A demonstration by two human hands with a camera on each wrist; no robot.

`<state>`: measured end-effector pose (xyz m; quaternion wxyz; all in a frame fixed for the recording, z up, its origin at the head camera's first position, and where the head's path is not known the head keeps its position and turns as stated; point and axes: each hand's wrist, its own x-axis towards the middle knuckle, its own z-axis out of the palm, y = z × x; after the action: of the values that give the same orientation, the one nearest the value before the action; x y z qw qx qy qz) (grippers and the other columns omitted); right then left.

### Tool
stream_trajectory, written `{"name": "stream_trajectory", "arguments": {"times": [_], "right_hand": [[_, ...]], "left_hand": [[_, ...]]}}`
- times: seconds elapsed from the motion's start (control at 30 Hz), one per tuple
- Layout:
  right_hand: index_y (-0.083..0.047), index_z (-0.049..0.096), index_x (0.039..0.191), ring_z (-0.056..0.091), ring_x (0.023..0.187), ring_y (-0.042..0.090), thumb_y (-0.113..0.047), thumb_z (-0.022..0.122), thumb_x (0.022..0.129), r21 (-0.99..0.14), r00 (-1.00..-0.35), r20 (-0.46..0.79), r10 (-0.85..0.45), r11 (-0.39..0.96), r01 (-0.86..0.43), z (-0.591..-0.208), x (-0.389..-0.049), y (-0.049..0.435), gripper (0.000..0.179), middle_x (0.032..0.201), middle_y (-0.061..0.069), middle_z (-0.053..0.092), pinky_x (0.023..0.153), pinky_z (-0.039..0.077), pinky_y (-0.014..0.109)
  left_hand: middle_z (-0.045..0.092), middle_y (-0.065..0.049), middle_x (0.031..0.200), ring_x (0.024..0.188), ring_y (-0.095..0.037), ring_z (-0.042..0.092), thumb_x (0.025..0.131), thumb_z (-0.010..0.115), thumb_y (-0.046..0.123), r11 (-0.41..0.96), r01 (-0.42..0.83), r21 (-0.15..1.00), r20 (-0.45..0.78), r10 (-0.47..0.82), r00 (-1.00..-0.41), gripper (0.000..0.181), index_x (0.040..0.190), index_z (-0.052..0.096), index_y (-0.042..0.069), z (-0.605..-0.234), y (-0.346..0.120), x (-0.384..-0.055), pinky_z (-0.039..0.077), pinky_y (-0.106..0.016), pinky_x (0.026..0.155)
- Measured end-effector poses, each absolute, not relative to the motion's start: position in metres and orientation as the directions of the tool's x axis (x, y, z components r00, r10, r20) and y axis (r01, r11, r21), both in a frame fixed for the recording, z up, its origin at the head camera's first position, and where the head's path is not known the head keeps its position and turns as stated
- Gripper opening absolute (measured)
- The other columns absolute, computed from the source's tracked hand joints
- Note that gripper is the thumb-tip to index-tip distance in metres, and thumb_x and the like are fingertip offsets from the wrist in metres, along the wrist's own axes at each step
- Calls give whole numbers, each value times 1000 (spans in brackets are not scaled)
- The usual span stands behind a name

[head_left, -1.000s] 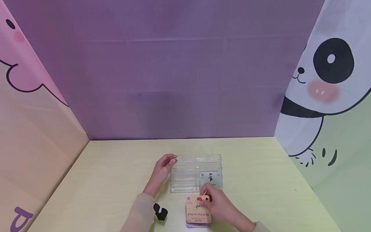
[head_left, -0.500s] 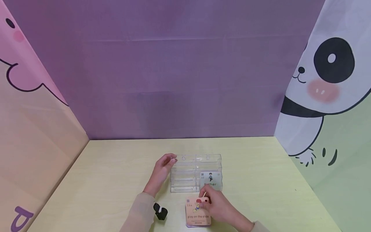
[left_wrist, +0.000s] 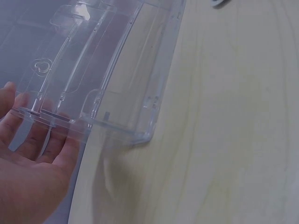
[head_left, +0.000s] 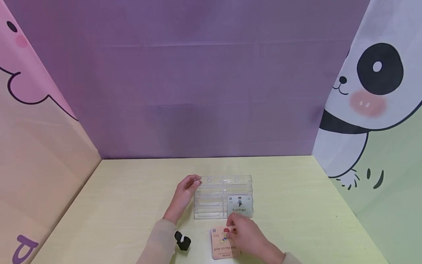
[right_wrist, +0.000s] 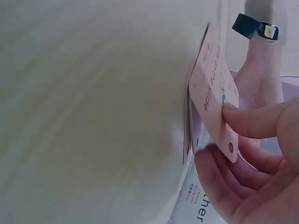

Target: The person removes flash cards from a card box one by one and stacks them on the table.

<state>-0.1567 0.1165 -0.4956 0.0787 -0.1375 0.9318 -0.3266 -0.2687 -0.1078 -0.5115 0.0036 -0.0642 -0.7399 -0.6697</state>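
Note:
My left hand (head_left: 180,198) grips the upper left corner of a clear plastic card rack (head_left: 210,215), thumb in front and fingers curled behind; the left wrist view shows them round its edge. A pale flashcard (head_left: 235,202) reading "father" sits in the rack's bottom right pocket. Just below the rack, my right hand (head_left: 248,234) pinches a pink "play on the slide" flashcard (right_wrist: 212,88) between thumb and fingers. Its punched-hole corner lies by the fingers. Behind it, more cards (right_wrist: 196,120) fan slightly apart, one of them purple. My right fingers partly cover the pink card.
A small black device (head_left: 182,241) is strapped at my left wrist. The pale wooden table (head_left: 132,190) stretches round the rack. A purple back panel (head_left: 204,91) and printed side panels, one with a panda (head_left: 349,117), enclose it.
My right hand has drawn the pink card slightly down, away from the rack, and turned it a little. The word "father" has come into view. My left hand and the rack have stayed put.

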Motion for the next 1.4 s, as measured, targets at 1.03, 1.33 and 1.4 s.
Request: {"name": "stream_trajectory", "arguments": {"times": [1.03, 1.33, 1.4], "right_hand": [[-15, 58, 85, 45, 85, 12, -9, 82, 82, -456, -932, 49, -359, 822, -341, -509, -161, 114, 25, 85, -8, 49, 70, 47, 26], [-15, 58, 86, 44, 85, 14, -12, 83, 82, -414, -934, 17, -356, 848, -331, -508, -163, 111, 26, 83, -8, 47, 71, 46, 27], [-15, 58, 86, 45, 84, 14, -13, 84, 82, -407, -934, 8, -357, 852, -329, -508, -164, 111, 26, 82, -8, 48, 71, 46, 27]], "left_hand": [[64, -20, 129, 124, -31, 58, 106, 55, 16, 94, 94, 991, 85, 93, -992, 28, 128, 60, 0, -514, -108, -268, 37, -53, 113], [65, -17, 128, 126, -31, 57, 105, 57, 18, 92, 97, 991, 89, 90, -992, 27, 127, 62, 2, -513, -109, -269, 37, -53, 113], [65, -17, 128, 126, -31, 57, 105, 57, 18, 90, 98, 991, 90, 90, -992, 28, 127, 61, 1, -513, -108, -269, 37, -53, 113]]}}
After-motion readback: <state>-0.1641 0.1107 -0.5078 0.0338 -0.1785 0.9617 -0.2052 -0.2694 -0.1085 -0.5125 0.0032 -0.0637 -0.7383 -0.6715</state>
